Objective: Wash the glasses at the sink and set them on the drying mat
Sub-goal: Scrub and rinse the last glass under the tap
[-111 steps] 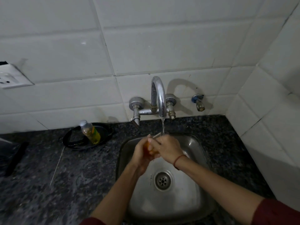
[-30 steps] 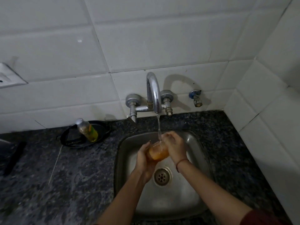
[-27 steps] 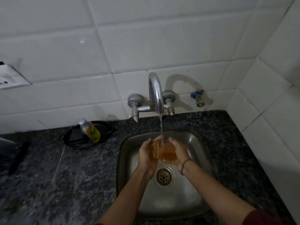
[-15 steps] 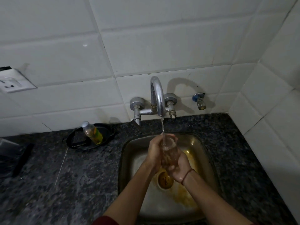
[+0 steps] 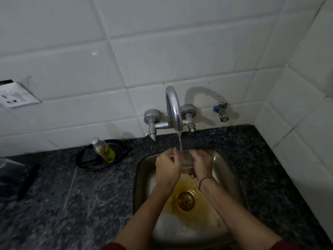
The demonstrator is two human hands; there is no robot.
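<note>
Water ran from the tap (image 5: 173,112) straight into the glass (image 5: 186,162), which I held over the sink (image 5: 232,177), at twelve o'clock from the drain (image 5: 186,200). My left hand (image 5: 167,166) and right hand (image 5: 201,162) both had fingers curled round it. An orange stain ringed the drain.
</note>
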